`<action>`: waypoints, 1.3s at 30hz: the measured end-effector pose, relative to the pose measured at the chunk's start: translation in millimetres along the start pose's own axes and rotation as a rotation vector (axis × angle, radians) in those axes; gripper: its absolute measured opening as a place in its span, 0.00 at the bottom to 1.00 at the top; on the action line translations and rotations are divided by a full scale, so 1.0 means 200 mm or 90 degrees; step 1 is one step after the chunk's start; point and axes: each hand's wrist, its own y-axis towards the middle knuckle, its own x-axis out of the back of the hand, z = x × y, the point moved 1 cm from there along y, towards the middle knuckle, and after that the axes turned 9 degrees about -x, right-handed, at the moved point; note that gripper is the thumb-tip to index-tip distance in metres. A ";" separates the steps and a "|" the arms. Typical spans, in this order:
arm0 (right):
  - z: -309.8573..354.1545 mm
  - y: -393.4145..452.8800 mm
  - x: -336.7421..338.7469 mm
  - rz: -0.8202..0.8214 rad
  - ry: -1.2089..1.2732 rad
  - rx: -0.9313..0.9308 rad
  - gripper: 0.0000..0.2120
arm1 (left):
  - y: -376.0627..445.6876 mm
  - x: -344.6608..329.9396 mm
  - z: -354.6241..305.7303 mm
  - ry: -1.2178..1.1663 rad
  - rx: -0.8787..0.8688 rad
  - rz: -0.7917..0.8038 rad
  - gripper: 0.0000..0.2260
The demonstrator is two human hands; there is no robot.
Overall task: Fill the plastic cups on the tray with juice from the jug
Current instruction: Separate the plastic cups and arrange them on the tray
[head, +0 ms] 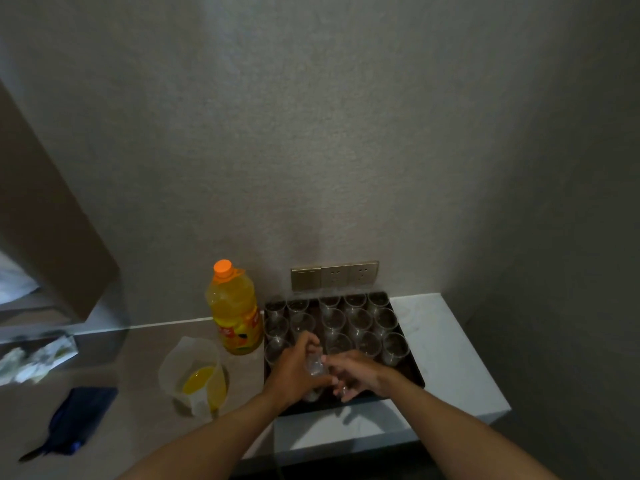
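Over the tray's point(412, 384) near edge, the left hand point(292, 370) and right hand point(353, 374) gripped clear cups point(315, 367) with curled fingers, the jug point(194, 375) beside its left edge, a juice bottle's point(237, 310) label blurred beyond.

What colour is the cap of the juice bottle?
Orange, clearest in the head view: the cap tops the juice bottle.

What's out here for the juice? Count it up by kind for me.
Bottle: 1
Jug: 1
Tray: 1
Cups standing in view on the tray: 14
Total: 17, leaving out those the left hand and right hand hold, too blurred to count.
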 end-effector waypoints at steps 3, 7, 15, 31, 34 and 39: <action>-0.02 0.00 0.02 -0.009 0.003 -0.006 0.24 | 0.00 -0.02 0.00 -0.008 -0.004 0.009 0.32; -0.07 -0.04 0.09 -0.062 0.056 -0.004 0.22 | 0.01 -0.02 -0.01 -0.012 -0.005 0.008 0.32; -0.25 -0.11 0.28 -0.270 0.199 -0.059 0.21 | 0.02 -0.07 -0.05 -0.046 0.011 0.030 0.30; -0.42 0.00 0.25 -0.422 -0.193 0.058 0.34 | -0.03 -0.12 -0.04 0.001 0.029 0.022 0.28; -0.41 0.00 0.23 -0.436 -0.229 0.044 0.36 | -0.05 -0.11 -0.05 -0.004 0.040 0.017 0.28; -0.40 0.04 0.20 -0.454 -0.282 0.046 0.30 | -0.08 -0.12 -0.01 -0.030 0.057 -0.005 0.32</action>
